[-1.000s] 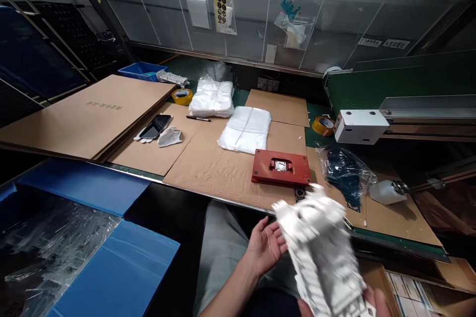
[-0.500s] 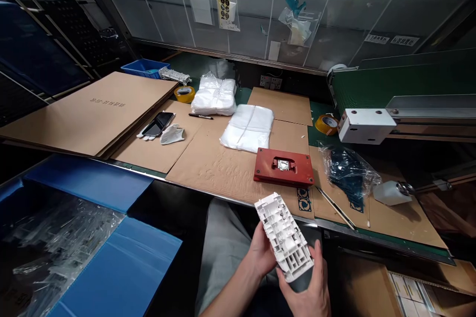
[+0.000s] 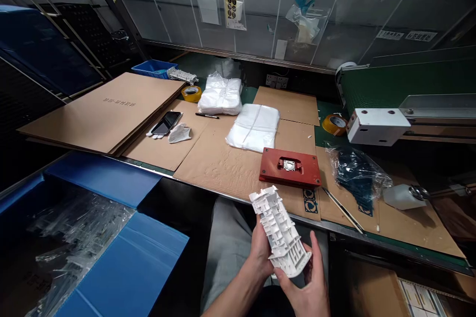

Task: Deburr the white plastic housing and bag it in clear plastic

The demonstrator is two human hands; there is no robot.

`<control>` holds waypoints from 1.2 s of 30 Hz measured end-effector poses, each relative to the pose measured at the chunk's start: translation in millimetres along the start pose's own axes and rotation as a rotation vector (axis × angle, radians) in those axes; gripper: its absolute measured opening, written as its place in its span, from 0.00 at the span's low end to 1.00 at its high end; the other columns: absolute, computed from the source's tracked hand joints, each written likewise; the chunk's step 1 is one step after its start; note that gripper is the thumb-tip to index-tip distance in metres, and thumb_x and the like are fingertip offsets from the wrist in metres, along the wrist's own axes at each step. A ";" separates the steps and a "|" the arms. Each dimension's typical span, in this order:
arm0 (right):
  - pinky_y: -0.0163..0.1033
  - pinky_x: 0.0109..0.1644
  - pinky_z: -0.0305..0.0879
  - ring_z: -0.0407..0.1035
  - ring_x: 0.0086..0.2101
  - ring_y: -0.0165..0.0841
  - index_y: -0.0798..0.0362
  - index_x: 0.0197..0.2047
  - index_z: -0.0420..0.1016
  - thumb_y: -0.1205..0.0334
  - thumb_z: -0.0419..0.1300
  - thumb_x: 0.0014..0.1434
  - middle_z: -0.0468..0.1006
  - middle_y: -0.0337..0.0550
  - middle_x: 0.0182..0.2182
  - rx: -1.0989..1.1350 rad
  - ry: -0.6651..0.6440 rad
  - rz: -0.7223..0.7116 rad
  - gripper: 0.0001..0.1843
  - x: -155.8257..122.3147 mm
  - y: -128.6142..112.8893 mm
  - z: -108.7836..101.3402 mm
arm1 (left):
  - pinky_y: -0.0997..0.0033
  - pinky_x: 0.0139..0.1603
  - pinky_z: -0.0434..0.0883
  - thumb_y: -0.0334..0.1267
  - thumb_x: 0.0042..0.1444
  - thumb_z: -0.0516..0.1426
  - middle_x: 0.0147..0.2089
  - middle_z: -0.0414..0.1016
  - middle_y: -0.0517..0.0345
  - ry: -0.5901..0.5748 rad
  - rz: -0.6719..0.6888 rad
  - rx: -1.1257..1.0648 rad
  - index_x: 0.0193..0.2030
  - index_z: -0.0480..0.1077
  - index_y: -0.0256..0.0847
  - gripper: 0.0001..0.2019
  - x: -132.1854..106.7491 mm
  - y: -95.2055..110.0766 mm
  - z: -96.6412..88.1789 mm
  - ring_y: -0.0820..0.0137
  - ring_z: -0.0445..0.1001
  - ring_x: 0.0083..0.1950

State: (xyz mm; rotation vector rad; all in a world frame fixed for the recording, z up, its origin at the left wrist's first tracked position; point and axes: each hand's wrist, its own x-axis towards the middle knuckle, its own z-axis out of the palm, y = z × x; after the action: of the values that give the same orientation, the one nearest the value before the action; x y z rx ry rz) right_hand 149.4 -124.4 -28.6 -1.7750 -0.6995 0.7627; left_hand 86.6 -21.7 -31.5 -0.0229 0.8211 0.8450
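Half-curled left grip (image 3: 261, 247) and right grip (image 3: 308, 290) steadied white ribbed plastic part (image 3: 279, 232), likely against tipping, near red rectangular block (image 3: 272, 164).

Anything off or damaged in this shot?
No spill visible, and the held white ribbed plastic part shows no obvious break. Slightly odd: a black smartphone resting on a white fabric glove, looking parked among work materials, and a small pale scrap loose on the brown cardboard, like litter.
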 end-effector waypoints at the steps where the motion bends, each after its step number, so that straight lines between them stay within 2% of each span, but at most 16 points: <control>1: 0.51 0.54 0.71 0.73 0.51 0.50 0.52 0.75 0.46 0.44 0.72 0.47 0.73 0.56 0.55 0.055 -0.021 0.046 0.60 1.8 -3.2 -1.7 | 0.66 0.39 0.72 0.64 0.55 0.60 0.30 0.77 0.55 -0.001 0.043 0.021 0.38 0.72 0.35 0.28 -1.5 1.3 1.3 0.68 0.74 0.30; 3: 0.50 0.54 0.71 0.74 0.51 0.50 0.50 0.74 0.48 0.43 0.72 0.47 0.74 0.55 0.56 0.191 -0.060 0.130 0.59 5.1 -10.4 -5.6 | 0.70 0.37 0.70 0.61 0.54 0.63 0.33 0.77 0.56 -0.026 0.130 0.071 0.41 0.72 0.36 0.26 -5.3 6.0 3.3 0.70 0.72 0.30; 7: 0.53 0.53 0.71 0.76 0.49 0.51 0.49 0.70 0.57 0.40 0.70 0.48 0.80 0.53 0.50 0.549 -0.185 0.273 0.52 6.9 -23.2 -9.8 | 0.77 0.34 0.66 0.49 0.50 0.70 0.35 0.74 0.61 -0.093 0.266 0.165 0.40 0.71 0.38 0.20 -15.9 21.5 5.7 0.76 0.68 0.31; 11: 0.55 0.54 0.70 0.77 0.48 0.52 0.46 0.63 0.67 0.43 0.72 0.48 0.82 0.52 0.46 0.793 -0.280 0.434 0.42 3.2 -31.2 -7.8 | 0.76 0.42 0.70 0.46 0.49 0.70 0.42 0.73 0.57 -0.155 0.307 0.199 0.43 0.72 0.38 0.21 -29.8 35.0 10.1 0.74 0.70 0.38; 12: 0.56 0.54 0.70 0.77 0.48 0.52 0.47 0.62 0.69 0.44 0.72 0.48 0.83 0.52 0.46 0.818 -0.284 0.466 0.40 2.6 -32.9 -7.3 | 0.76 0.41 0.70 0.45 0.50 0.70 0.42 0.73 0.57 -0.161 0.302 0.206 0.44 0.71 0.38 0.20 -33.2 37.3 11.4 0.74 0.71 0.39; 14: 0.58 0.54 0.70 0.77 0.48 0.53 0.49 0.58 0.73 0.44 0.72 0.48 0.83 0.53 0.44 0.846 -0.299 0.510 0.37 2.1 -36.3 -6.9 | 0.78 0.32 0.69 0.44 0.52 0.69 0.40 0.72 0.57 -0.155 0.271 0.224 0.45 0.70 0.38 0.19 -39.1 40.8 13.6 0.74 0.70 0.35; 17: 0.61 0.55 0.69 0.76 0.49 0.55 0.53 0.53 0.77 0.42 0.70 0.49 0.83 0.56 0.42 0.879 -0.347 0.543 0.33 2.7 -41.2 -7.1 | 0.81 0.18 0.61 0.44 0.52 0.68 0.36 0.69 0.60 -0.122 0.223 0.255 0.43 0.69 0.38 0.18 -44.9 44.3 15.0 0.76 0.68 0.27; 23: 0.62 0.58 0.67 0.75 0.50 0.53 0.50 0.46 0.82 0.41 0.70 0.51 0.84 0.53 0.42 0.974 -0.346 0.617 0.25 4.7 -47.5 -6.1 | 0.79 0.10 0.60 0.48 0.53 0.67 0.31 0.68 0.63 -0.072 0.202 0.309 0.44 0.66 0.39 0.20 -49.1 47.4 18.1 0.77 0.64 0.18; 28: 0.60 0.60 0.65 0.77 0.48 0.51 0.49 0.47 0.83 0.42 0.72 0.50 0.84 0.52 0.43 1.024 -0.313 0.658 0.26 11.2 -52.1 -6.2 | 0.78 0.12 0.63 0.49 0.52 0.67 0.34 0.68 0.62 -0.082 0.246 0.332 0.43 0.66 0.39 0.21 -48.9 49.9 26.9 0.77 0.65 0.20; 31: 0.60 0.59 0.66 0.78 0.46 0.50 0.48 0.44 0.84 0.42 0.72 0.49 0.85 0.50 0.40 1.036 -0.287 0.716 0.24 15.9 -59.1 -9.2 | 0.79 0.14 0.63 0.48 0.52 0.68 0.39 0.71 0.57 -0.109 0.260 0.348 0.42 0.67 0.38 0.21 -50.6 53.3 33.7 0.76 0.66 0.25; 33: 0.60 0.59 0.66 0.78 0.45 0.49 0.49 0.41 0.85 0.39 0.72 0.48 0.85 0.50 0.39 1.049 -0.286 0.766 0.25 18.7 -65.7 -12.7 | 0.80 0.20 0.65 0.46 0.53 0.68 0.41 0.73 0.54 -0.123 0.280 0.373 0.43 0.67 0.38 0.19 -53.8 54.7 38.0 0.74 0.69 0.31; 36: 0.60 0.58 0.67 0.79 0.42 0.48 0.49 0.40 0.85 0.35 0.71 0.47 0.85 0.50 0.42 1.084 -0.349 0.844 0.28 22.6 -75.7 -19.7 | 0.77 0.36 0.70 0.43 0.54 0.67 0.43 0.73 0.54 -0.127 0.392 0.433 0.43 0.68 0.39 0.16 -61.4 54.1 43.6 0.72 0.71 0.40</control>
State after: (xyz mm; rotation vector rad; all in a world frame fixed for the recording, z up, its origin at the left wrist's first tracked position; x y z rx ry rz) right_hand 171.1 -96.3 44.7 -0.8520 0.3276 1.6410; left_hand 54.5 -10.6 54.8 0.5844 0.8876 1.0061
